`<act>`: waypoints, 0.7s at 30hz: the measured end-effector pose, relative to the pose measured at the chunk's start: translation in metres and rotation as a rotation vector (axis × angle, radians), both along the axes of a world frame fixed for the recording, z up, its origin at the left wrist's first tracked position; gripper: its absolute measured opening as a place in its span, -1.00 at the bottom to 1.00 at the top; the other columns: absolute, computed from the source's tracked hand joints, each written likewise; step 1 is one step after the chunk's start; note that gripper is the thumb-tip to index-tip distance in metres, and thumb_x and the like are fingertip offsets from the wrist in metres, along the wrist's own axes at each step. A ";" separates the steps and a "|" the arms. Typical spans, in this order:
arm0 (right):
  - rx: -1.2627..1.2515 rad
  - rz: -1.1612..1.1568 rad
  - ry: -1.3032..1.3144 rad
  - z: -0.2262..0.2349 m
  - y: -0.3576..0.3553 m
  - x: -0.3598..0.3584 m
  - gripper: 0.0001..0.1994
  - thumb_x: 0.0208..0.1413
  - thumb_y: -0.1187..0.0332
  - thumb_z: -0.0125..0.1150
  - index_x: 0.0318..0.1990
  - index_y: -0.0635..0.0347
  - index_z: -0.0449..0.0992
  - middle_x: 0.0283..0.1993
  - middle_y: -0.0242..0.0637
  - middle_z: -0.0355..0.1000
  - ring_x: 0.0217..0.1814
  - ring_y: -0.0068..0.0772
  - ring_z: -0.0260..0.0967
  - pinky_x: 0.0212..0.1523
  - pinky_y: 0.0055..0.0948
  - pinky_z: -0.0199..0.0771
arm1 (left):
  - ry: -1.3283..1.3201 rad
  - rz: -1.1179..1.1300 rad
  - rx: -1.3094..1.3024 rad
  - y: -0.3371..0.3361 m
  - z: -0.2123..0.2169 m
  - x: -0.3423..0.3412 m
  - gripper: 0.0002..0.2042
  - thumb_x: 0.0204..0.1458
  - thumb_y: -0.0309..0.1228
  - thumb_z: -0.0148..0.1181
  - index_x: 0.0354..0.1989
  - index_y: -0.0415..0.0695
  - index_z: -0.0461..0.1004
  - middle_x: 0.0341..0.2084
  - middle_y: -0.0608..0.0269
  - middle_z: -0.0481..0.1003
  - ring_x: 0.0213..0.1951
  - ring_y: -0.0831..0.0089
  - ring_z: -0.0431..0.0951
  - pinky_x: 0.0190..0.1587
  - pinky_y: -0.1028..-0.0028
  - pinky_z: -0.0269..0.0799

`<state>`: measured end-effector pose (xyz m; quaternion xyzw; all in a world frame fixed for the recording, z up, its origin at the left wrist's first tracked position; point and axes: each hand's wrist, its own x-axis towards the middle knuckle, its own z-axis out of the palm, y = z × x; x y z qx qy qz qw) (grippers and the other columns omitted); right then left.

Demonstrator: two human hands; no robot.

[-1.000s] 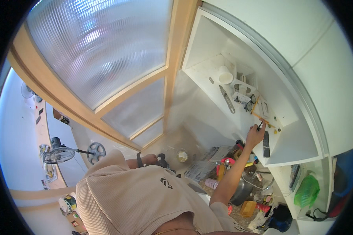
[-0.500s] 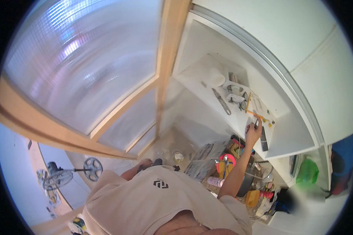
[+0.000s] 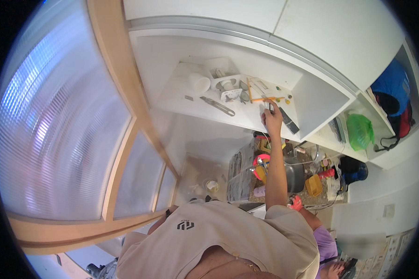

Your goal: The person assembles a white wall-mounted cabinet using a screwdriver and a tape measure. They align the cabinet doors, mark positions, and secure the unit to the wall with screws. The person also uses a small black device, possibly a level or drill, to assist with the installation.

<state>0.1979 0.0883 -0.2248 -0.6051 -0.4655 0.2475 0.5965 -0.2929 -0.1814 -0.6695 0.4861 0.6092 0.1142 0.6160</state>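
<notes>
From the head view, the person's right hand (image 3: 272, 120) reached up to a white shelf (image 3: 181, 100). Its fingers were pressed together around a thin dark stick (image 3: 270, 107), near the front edge of the shelf. I could not tell what the stick was. An orange stick (image 3: 267, 98) lay just behind the hand. A flat black bar (image 3: 288, 120) lay just beside the hand, toward the shelf's right end. A white cup (image 3: 199, 83) lay on its side near the back left corner. A grey tool (image 3: 218, 106) lay along the front edge. The left hand was hidden from sight. Below the shelf, a counter (image 3: 312, 195) held a dark pot (image 3: 294, 177) and a yellow box (image 3: 314, 185).
</notes>
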 end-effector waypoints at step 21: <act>-0.007 -0.011 0.015 -0.004 0.000 0.004 -0.59 0.16 0.49 0.12 0.17 0.11 0.61 -0.58 -0.29 0.48 -0.63 -0.56 0.37 -0.58 -0.46 0.35 | -0.535 0.114 -0.048 0.126 0.187 0.037 -0.74 0.33 -0.14 0.16 -0.04 -0.06 0.52 -0.32 0.39 0.54 -0.30 0.56 0.53 -0.26 0.48 0.48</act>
